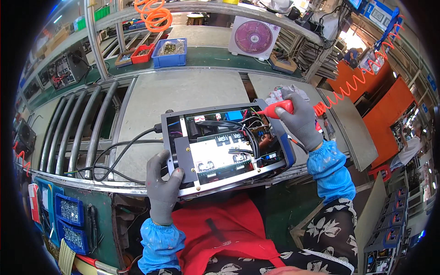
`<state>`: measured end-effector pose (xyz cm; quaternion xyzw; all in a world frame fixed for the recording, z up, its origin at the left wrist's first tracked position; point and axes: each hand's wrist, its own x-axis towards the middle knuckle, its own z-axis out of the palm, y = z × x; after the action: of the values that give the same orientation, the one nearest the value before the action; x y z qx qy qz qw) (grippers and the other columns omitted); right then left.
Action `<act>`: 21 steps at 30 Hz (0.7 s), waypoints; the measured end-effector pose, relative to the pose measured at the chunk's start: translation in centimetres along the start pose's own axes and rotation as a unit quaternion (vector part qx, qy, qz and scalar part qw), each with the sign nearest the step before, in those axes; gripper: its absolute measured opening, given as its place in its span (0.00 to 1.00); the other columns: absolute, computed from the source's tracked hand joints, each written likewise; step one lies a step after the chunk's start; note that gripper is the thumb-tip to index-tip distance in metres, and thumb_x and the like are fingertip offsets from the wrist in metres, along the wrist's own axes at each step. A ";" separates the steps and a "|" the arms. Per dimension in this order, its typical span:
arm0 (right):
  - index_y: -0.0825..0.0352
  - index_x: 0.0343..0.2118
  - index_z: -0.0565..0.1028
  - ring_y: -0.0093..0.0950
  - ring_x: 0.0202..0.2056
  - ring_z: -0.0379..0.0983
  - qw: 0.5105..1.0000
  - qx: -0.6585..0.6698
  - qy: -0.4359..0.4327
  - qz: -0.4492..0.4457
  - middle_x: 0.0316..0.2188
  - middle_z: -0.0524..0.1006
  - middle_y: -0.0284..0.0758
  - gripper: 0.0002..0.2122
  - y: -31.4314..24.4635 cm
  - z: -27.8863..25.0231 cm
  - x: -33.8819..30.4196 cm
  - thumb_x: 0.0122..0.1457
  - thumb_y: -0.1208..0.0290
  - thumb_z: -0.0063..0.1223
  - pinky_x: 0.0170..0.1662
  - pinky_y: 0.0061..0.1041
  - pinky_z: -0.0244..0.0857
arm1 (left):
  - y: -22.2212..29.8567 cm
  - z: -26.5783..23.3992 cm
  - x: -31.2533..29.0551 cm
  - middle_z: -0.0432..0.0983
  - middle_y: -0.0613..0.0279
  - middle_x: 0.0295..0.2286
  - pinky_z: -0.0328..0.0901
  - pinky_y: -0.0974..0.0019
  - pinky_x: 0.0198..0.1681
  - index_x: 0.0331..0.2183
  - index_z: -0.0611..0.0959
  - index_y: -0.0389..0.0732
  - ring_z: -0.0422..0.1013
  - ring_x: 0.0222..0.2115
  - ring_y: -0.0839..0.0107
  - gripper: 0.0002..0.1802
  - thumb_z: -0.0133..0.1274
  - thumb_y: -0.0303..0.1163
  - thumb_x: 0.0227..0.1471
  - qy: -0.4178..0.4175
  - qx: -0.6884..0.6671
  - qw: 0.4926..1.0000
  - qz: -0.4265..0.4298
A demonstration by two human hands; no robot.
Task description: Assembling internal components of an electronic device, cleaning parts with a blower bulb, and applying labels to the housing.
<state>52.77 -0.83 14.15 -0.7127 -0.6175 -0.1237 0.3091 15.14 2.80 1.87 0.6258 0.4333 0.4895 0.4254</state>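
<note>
An opened electronic device (224,151) lies on the bench in front of me, its metal case showing circuit boards, wires and a white plate. In a grey glove, my left hand (161,183) grips the case's near left corner, thumb on top of the edge. My right hand (300,119), also gloved, is wrapped around a red squeeze bottle (280,110). The bottle's thin nozzle points left, over the far right corner of the open case. Whether the tip touches anything inside is too small to tell. A black cable (133,142) runs from the case's left side.
Metal rollers (94,128) lie to the left. Blue bins of small hardware (69,210) hang at lower left. Behind stand a blue bin (169,52), a red bin (142,53) and a fan (254,36). A crumpled rag (293,90) and a coiled red air hose (357,85) are at right.
</note>
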 end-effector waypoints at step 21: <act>0.65 0.39 0.74 0.42 0.35 0.77 0.995 -0.062 0.022 -0.077 0.34 0.78 0.41 0.16 -0.6 0.5 -0.2 0.50 0.63 0.64 0.37 0.37 0.72 | -0.1 0.1 0.1 0.69 0.49 0.46 0.65 0.58 0.54 0.51 0.74 0.33 0.71 0.48 0.58 0.29 0.57 0.30 0.45 0.003 0.001 1.000 0.009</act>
<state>52.02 -0.63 13.85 -0.6776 -0.6548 -0.2009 0.2679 15.20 2.94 1.78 0.6285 0.4293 0.4948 0.4193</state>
